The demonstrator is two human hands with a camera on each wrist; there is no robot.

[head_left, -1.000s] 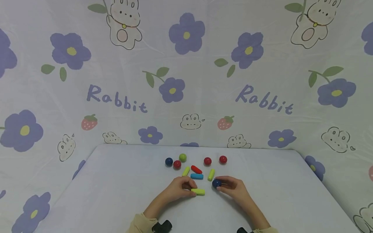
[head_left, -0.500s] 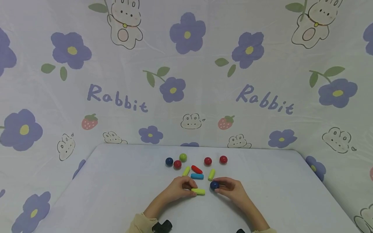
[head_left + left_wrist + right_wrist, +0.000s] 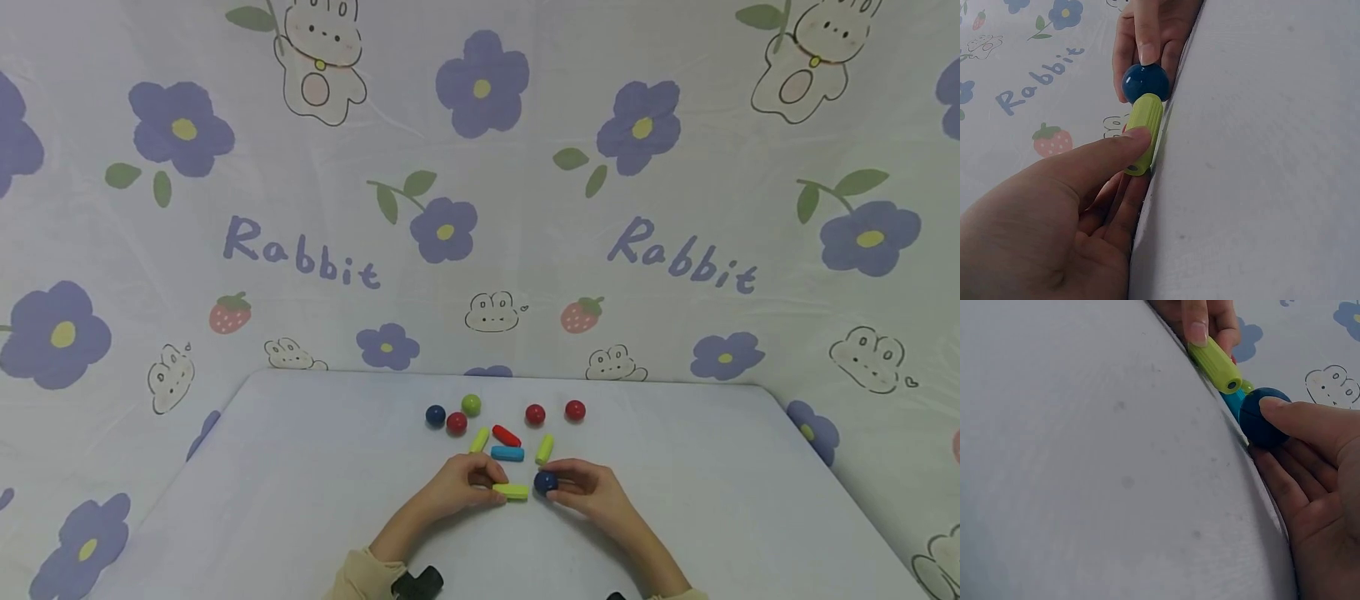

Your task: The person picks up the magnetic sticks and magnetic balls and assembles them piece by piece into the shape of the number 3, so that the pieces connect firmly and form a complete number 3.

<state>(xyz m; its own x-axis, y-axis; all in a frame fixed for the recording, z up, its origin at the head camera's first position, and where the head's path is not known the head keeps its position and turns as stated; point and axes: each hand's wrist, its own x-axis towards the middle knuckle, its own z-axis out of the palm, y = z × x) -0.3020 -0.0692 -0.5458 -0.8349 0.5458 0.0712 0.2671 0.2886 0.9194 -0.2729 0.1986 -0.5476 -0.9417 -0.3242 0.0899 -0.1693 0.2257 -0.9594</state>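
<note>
The left hand (image 3: pixel 459 487) pinches one end of a yellow-green rod (image 3: pixel 513 492), which lies level just over the white table. Between thumb and fingers the right hand (image 3: pixel 600 493) holds a dark blue ball (image 3: pixel 546 482), a small gap from the rod's free end in the head view. In the right wrist view a dark hole shows in the end of the rod (image 3: pixel 1216 365) facing the ball (image 3: pixel 1263 419). From the left wrist view, the ball (image 3: pixel 1145 82) lines up behind the rod (image 3: pixel 1145 128).
Behind the hands lie a blue rod (image 3: pixel 507 453), a red rod (image 3: pixel 506 436) and two yellow-green rods (image 3: pixel 545 449). Farther back are a blue ball (image 3: pixel 436 416), a green ball (image 3: pixel 471 405) and several red balls (image 3: pixel 535 414). A patterned cloth (image 3: pixel 525 192) hangs behind the table.
The right hand has moved left and slightly toward the person with the blue ball, narrowing the gap to the rod. The left hand has stayed nearly still.
</note>
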